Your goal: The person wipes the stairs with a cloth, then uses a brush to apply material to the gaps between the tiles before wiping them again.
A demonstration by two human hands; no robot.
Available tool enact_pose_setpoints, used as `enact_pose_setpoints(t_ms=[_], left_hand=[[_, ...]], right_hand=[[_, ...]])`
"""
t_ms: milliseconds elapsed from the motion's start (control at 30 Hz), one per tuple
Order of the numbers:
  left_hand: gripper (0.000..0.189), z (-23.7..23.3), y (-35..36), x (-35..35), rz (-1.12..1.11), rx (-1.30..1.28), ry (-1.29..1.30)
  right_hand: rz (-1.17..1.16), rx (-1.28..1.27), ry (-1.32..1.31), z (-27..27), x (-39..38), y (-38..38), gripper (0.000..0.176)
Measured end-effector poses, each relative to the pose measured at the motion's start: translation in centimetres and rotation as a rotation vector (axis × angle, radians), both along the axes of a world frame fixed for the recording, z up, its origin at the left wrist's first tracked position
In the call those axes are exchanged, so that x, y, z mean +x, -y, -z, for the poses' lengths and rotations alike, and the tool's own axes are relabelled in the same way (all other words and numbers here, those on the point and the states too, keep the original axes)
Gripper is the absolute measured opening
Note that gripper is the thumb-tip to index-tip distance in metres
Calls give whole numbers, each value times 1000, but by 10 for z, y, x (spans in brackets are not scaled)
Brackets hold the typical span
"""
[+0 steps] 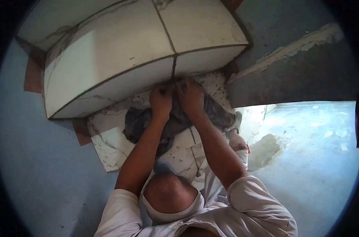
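Note:
A dark grey cloth (142, 123) lies bunched on the tiled step below the riser. My left hand (161, 103) is closed, fingers curled into the upper part of the cloth. Close beside it, my right hand (190, 98) is bent over the cloth too, its fingers pinched near the riser's foot. Both hands meet at the lower end of the dark joint (174, 66) between two white marbled tiles (126, 49). My fingertips are partly hidden in shadow.
Speckled, dirty tile (213, 85) shows beside my right hand. A bluish wall (21, 130) stands left of the steps. At right, a dark slab (294, 81) with a rough plaster strip (294, 47) borders a brightly lit floor (325, 150). My bare knee (169, 193) is below my arms.

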State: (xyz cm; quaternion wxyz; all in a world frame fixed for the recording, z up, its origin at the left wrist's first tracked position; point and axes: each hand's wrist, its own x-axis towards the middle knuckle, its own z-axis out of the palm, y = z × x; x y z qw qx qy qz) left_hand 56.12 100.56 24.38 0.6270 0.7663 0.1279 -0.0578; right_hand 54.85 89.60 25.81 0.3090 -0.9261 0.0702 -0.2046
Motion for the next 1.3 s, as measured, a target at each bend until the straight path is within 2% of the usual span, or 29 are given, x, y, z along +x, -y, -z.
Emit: enact_pose_setpoints(t_ms=[67, 133, 167, 233, 267, 333, 367, 433, 467, 533, 567, 600, 633, 667, 733, 767, 833, 867, 933, 967, 1033, 1067, 1133, 1167, 1233, 1300], left_hand=[[35, -18, -7, -22, 290, 34, 41], [44, -26, -16, -44, 557, 20, 187], [44, -33, -16, -46, 557, 25, 190], [49, -45, -14, -52, 627, 410, 806], [49, -39, -15, -54, 623, 411, 806], [51, -22, -18, -56, 718, 206, 221], [51, -26, -20, -53, 716, 205, 225], [42, -30, -28, -49, 399, 212, 150], [42, -27, -29, -45, 401, 215, 141], [39, -20, -31, -32, 100, 222, 276], [39, -14, -34, -30, 101, 226, 264], [40, -6, -36, -29, 184, 334, 250], [41, -4, -37, -30, 268, 439, 235], [41, -3, -38, -32, 267, 436, 231], [46, -7, -35, -38, 444, 312, 225], [46, -11, -30, -40, 434, 304, 232], [47, -19, -22, -52, 648, 162, 229], [47, -19, -21, -51, 637, 157, 223], [49, -20, -19, -52, 643, 137, 287], [49, -22, -20, -51, 644, 132, 282], [47, -24, -30, -48, 588, 256, 159], [47, -20, -39, -47, 589, 257, 152], [41, -13, -60, -51, 357, 418, 309], [41, -15, -68, -53, 362, 416, 306], [35, -24, -78, -53, 242, 237, 125], [32, -30, -77, -56, 266, 185, 84]], right_hand=[[98, 265, -84, -18, -31, 13, 21], [227, 394, -43, -25, -60, 31, 21], [225, 397, -40, -30, -68, 37, 21], [420, 501, 49, -39, -79, 44, 21], [417, 501, 48, -36, -77, 39, 21], [291, 321, 219, -25, -65, 24, 18], [231, 263, 274, -23, -54, 15, 18], [151, 167, 345, -18, -25, -6, 15], [129, 130, 370, -17, -10, -16, 13], [152, 102, 269, 5, 4, -35, 16], [170, 68, 173, 15, 6, -41, 19], [169, 68, 164, 23, 7, -40, 19], [98, 37, -25, 23, 7, -38, 19], [27, 4, -210, 21, 6, -36, 19], [-13, -93, -198, 23, -6, -12, 19], [-59, -184, -182, 23, -11, 4, 20], [16, -173, 17, 13, -25, 29, 12], [4, -177, 12, 12, -22, 30, 12], [164, -197, 29, 13, -19, 32, 12], [164, -201, 23, 27, -14, 33, 12], [66, -359, -30, 60, -2, 18, 14], [10, -311, -30, 54, 0, -3, 15], [-45, -262, -38, 38, 2, -38, 17], [-95, -186, -54, 32, 3, -49, 14], [-143, -119, -63, 31, 7, -32, 12], [-255, -359, 166, 44, 7, 13, 12]])
